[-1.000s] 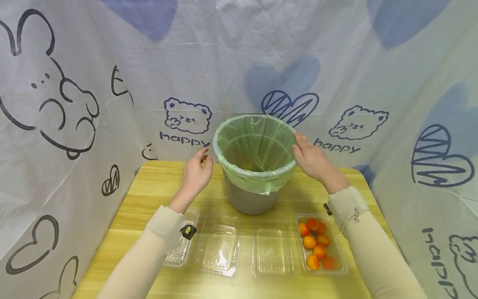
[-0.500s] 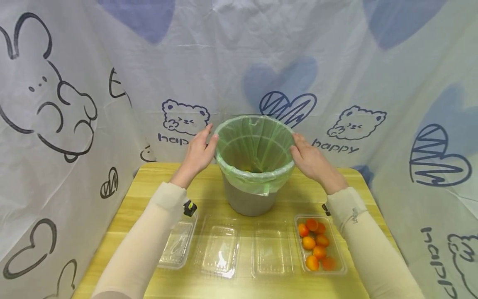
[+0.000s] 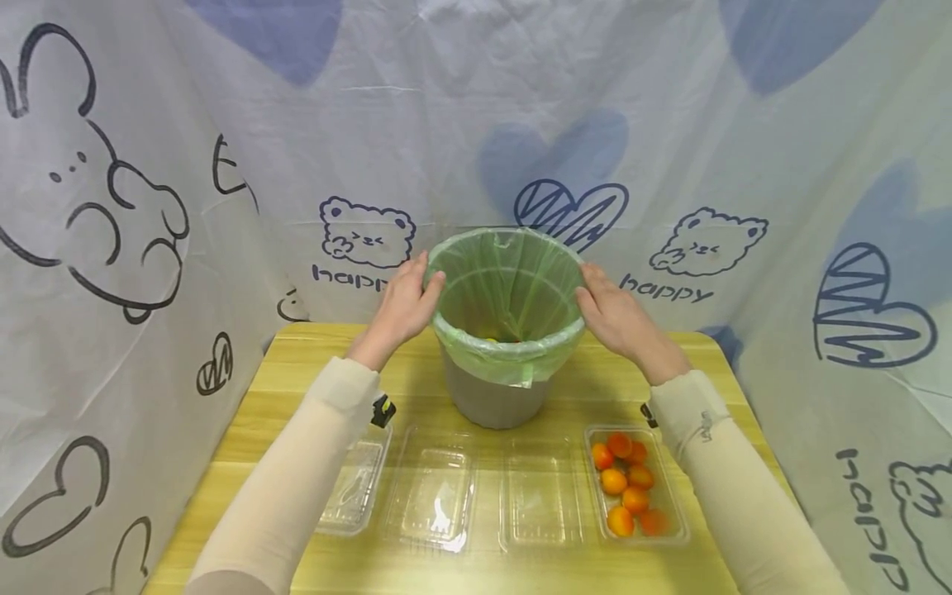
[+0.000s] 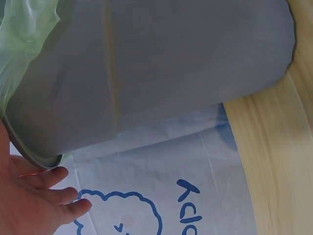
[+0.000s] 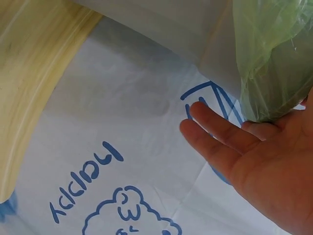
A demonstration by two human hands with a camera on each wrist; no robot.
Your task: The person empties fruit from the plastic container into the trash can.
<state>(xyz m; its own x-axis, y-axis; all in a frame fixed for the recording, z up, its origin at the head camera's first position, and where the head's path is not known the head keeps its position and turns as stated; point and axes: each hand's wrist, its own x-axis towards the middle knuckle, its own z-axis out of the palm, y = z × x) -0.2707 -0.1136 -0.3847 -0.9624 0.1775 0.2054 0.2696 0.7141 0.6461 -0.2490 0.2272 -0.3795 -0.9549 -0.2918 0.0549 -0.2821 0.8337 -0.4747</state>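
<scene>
A grey trash bin [image 3: 494, 401] stands on the table, lined with a green plastic bag [image 3: 483, 359] folded over its rim. My left hand [image 3: 405, 302] grips the rim on its left side, thumb at the edge and fingers outside. In the left wrist view, the fingers [image 4: 49, 191] spread below the rim. Opposite it, my right hand [image 3: 621, 314] holds the bagged rim. Two fingers [image 5: 215, 132] stick out past the bin in the right wrist view, and the others bend behind the bag. Small orange and yellow bits show deep inside the bin.
On the wooden table [image 3: 297, 364], a clear plastic box [image 3: 673, 496] holds several small orange fruits at the right. Several clear containers, including one [image 3: 435, 496] near the middle, stand in a row to its left. A printed cloth [image 3: 461, 124] encloses the back and sides.
My left hand has come up and right from beside the bin, its fingers unfolding, and now holds the rim. My right hand has stayed at the right rim.
</scene>
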